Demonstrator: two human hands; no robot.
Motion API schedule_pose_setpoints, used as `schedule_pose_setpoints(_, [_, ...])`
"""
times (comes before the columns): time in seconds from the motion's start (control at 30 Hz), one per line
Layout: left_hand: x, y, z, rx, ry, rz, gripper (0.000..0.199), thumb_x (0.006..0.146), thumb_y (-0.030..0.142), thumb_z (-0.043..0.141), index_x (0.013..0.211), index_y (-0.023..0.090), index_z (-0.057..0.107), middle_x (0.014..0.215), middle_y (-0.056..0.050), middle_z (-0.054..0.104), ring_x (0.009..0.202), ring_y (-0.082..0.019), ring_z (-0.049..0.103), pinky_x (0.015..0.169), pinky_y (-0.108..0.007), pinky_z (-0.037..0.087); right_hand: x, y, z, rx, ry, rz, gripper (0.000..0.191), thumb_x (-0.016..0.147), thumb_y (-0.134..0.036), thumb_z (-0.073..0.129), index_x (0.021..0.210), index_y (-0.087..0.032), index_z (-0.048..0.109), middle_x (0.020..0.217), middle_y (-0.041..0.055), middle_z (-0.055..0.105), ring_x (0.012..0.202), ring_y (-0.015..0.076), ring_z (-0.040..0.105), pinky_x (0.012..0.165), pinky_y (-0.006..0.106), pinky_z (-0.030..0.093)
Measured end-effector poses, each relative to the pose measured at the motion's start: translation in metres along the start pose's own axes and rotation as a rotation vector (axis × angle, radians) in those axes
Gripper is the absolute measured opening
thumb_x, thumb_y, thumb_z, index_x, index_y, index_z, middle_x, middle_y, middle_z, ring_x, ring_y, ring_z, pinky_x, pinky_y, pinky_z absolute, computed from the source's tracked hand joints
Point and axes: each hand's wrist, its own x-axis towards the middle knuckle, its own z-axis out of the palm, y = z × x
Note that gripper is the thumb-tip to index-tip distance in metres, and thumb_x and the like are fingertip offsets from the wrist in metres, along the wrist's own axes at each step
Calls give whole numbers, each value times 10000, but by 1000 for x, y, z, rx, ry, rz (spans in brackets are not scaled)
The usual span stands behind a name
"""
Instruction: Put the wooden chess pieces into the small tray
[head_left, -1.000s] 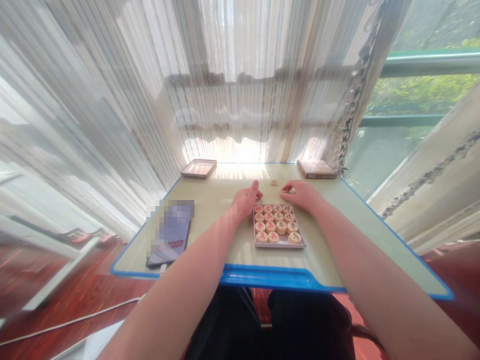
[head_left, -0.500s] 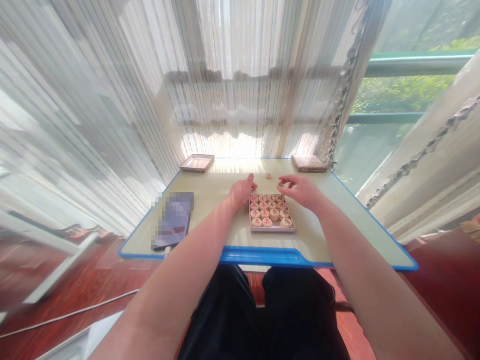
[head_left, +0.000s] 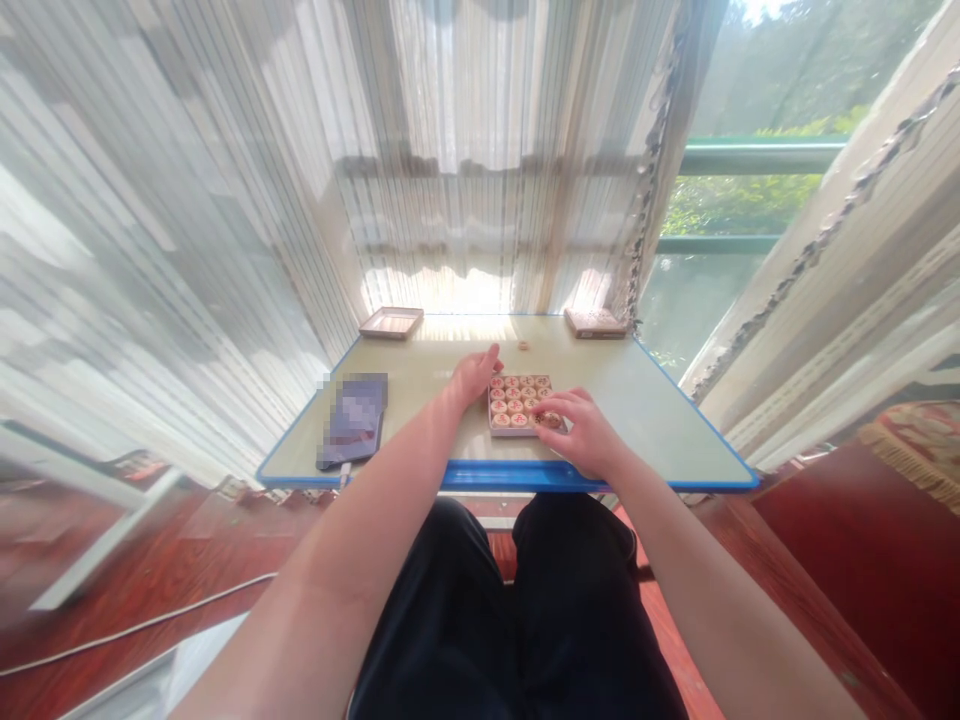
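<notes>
A shallow box (head_left: pixel 514 433) holds several round wooden Chinese chess pieces (head_left: pixel 517 406) in rows, with red and black characters. My right hand (head_left: pixel 581 432) is over the box's near right part. Its thumb and fingers pinch a Chinese chess piece (head_left: pixel 539 418) at the near row, partly covered by the fingertips. At the far left corner of the box rests my left hand (head_left: pixel 475 376), its thumb raised apart from the curled fingers and nothing visible in it. One loose chess piece (head_left: pixel 523 346) lies on the table beyond the box.
The pale table (head_left: pixel 435 400) has a blue rim. On its left lies a dark tablet (head_left: pixel 358 420) with a cable, partly blurred. An open box lid (head_left: pixel 391 322) sits at the far left, and a closed flat box (head_left: pixel 596 323) at the far right. Curtains hang behind.
My right hand has carried a chess piece from beyond the box to its near row. My left hand stays by the far left corner. The view has shifted slightly.
</notes>
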Motion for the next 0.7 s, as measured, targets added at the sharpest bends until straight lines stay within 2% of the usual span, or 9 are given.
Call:
schedule_pose_setpoints(0.17, [1, 0, 0, 16, -10, -9, 658, 854, 612, 188, 724, 188, 674, 868, -46, 709, 863, -191, 616, 889, -299, 430, 5, 2, 3, -6, -16, 16, 177, 752, -289, 635, 896, -207, 699, 925, 56, 672, 873, 208, 545, 870, 376, 434])
schedule_pose_setpoints(0.4, [2, 0, 0, 57, -32, 15, 658, 861, 608, 182, 728, 189, 672, 859, -48, 704, 847, -194, 612, 878, -302, 430, 4, 7, 5, -35, -19, 66, 197, 739, -339, 658, 880, -217, 720, 934, 67, 616, 922, 224, 536, 912, 389, 411])
schedule_pose_setpoints(0.7, [-1, 6, -2, 44, -11, 14, 609, 870, 566, 240, 726, 172, 681, 849, -66, 703, 834, -201, 610, 846, -305, 440, 3, 5, 4, -59, -33, 31, 199, 772, -330, 620, 891, -208, 723, 951, 75, 593, 923, 217, 540, 925, 386, 392])
